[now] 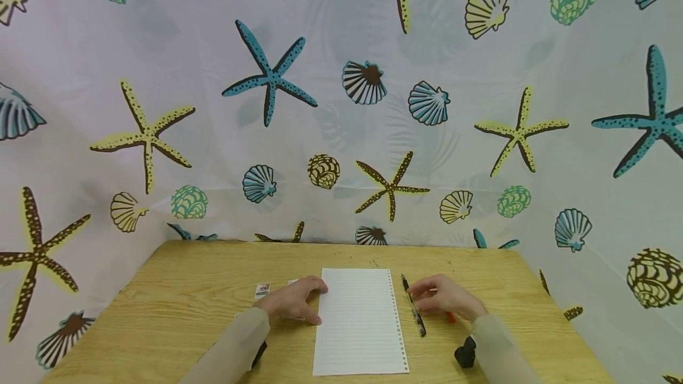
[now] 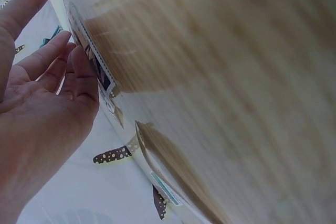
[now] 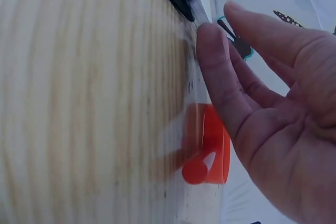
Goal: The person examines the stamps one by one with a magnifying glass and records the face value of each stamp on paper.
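A lined sheet of paper (image 1: 358,322) lies on the wooden table, its punched holes along the right side. At its left edge rests my left hand (image 1: 296,300), thumb and fingers spread, fingertips right at the paper. Under and beside that hand are small stamp-like pieces; one with a scalloped border (image 2: 97,59) shows close to the fingers in the left wrist view. My right hand (image 1: 447,298) hovers with relaxed fingers next to a black-capped clear pen (image 1: 413,307), holding nothing. A red-orange plastic object (image 3: 214,145) stands below that hand, mostly hidden from the head view.
A small stamp-like picture (image 1: 262,290) lies left of the left hand. An envelope-like paper piece (image 2: 163,174) with a green mark is near the left wrist. A patterned cloth (image 1: 331,105) with starfish and shells hangs behind and beside the wooden table (image 1: 181,289).
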`<state>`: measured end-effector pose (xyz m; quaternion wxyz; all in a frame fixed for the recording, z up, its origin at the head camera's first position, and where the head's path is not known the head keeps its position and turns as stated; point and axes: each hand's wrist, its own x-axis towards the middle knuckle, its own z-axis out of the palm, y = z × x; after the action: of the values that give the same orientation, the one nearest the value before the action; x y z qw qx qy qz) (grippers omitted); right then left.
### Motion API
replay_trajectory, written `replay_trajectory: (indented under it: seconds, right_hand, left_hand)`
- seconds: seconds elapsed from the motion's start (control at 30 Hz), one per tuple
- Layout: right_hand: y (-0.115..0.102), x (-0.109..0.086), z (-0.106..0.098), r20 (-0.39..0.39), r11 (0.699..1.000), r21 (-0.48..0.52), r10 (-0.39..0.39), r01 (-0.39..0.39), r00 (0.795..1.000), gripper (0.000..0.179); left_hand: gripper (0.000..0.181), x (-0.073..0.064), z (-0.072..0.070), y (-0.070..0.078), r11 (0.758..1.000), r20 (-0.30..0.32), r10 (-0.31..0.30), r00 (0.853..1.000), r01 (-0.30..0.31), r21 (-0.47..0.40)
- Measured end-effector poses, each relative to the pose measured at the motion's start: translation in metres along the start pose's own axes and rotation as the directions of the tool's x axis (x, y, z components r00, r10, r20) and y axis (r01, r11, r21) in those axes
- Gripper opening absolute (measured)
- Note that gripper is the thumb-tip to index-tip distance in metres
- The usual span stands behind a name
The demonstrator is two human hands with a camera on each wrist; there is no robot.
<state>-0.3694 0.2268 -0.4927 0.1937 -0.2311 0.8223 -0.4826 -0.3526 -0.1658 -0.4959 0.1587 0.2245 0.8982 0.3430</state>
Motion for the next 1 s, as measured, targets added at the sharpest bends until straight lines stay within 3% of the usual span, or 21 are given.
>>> replay_trajectory:
  seconds: [0.17, 0.37, 1.0]
  right_hand:
    - [-0.002, 0.004, 0.006, -0.011, 0.997, -0.080, 0.012, -0.013, 1.000, 0.038]
    - [-0.002, 0.008, 0.010, -0.010, 0.996, -0.060, 0.071, -0.072, 0.997, 0.035]
    - [-0.002, 0.012, 0.013, -0.030, 0.991, -0.099, 0.085, -0.088, 0.996, 0.018]
  left_hand:
    - [0.064, 0.000, 0.001, 0.001, 1.000, 0.004, -0.002, 1.000, 0.002, 0.012]
    - [0.064, -0.001, 0.000, 0.003, 0.999, 0.008, -0.009, 1.000, 0.009, 0.036]
    - [0.064, -0.001, -0.001, 0.005, 0.999, 0.002, -0.039, 0.999, 0.039, -0.003]
